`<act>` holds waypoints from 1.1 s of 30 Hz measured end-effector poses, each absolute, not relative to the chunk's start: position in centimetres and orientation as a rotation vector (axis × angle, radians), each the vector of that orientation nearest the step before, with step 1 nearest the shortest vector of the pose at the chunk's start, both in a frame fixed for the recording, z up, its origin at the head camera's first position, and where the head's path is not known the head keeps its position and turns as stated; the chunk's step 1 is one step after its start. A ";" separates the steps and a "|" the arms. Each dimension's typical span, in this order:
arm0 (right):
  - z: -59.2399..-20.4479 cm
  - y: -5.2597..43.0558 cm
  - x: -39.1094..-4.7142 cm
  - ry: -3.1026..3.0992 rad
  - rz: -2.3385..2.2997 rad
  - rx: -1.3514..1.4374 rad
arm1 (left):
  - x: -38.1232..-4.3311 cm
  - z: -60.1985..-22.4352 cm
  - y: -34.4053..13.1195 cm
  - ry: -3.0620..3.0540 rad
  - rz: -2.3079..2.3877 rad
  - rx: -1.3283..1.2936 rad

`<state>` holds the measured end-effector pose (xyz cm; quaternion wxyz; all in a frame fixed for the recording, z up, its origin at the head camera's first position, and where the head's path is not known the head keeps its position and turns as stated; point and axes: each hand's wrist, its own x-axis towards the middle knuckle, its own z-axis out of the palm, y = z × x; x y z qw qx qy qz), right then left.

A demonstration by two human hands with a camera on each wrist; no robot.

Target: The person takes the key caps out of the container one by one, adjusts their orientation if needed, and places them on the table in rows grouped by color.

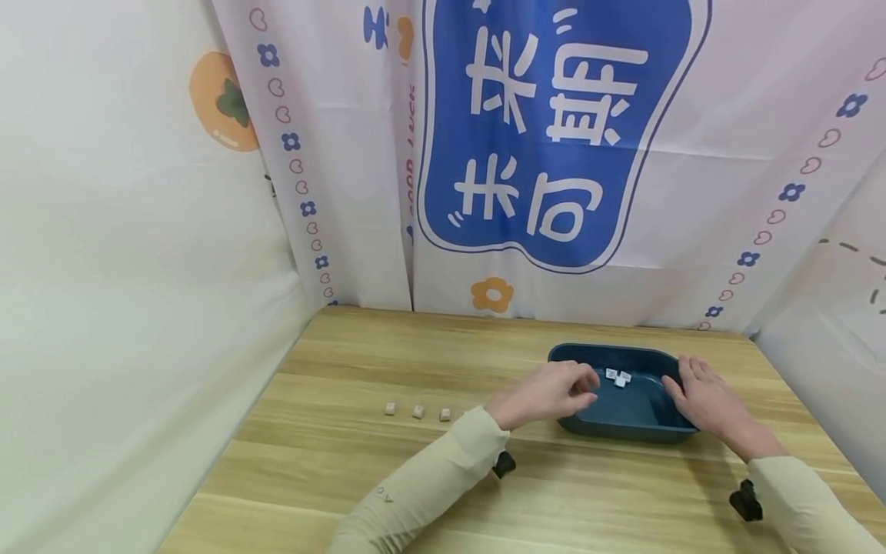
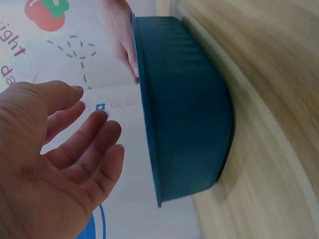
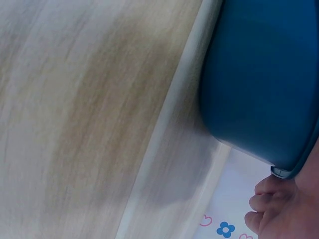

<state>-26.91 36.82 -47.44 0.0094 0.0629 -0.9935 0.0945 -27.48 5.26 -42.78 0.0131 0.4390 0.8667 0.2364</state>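
Observation:
A dark blue-green plastic basin [image 1: 626, 435] sits at the right of the table, with three small white block-like pieces [image 1: 620, 380] grouped inside. My left hand [image 1: 554, 391] hovers over the basin's left rim; in the left wrist view its fingers are loosely bent and hold nothing. At the opposite end, my right hand [image 1: 713, 400] grips the rim, thumb on the inner side and fingers outside. The right wrist view has those fingers [image 3: 266, 201] bent at the rim's corner. Three more small pale blocks, the middle one [image 1: 418, 412], lie in a row left of my left hand.
The wood-grain table [image 1: 554, 500] ends at a printed curtain [image 1: 360, 231] behind and a white cloth wall [image 1: 138, 308] on the left. Black wrist mounts, one of them [image 1: 746, 502] by the right sleeve, hang under both wrists. My left forearm [image 1: 429, 477] crosses the table's front.

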 end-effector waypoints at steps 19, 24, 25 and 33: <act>-47.8 37.1 -27.0 -3.094 0.313 0.188 | -29.0 -44.1 10.1 2.738 0.750 1.244; -47.7 37.0 -27.0 -3.087 0.299 0.195 | -29.6 -44.7 11.1 2.768 0.724 1.150; -47.7 37.1 -27.0 -3.086 0.295 0.195 | -29.8 -44.9 11.3 2.774 0.720 1.133; -47.8 37.0 -27.2 -3.087 0.282 0.192 | -30.6 -45.9 12.3 2.809 0.738 1.033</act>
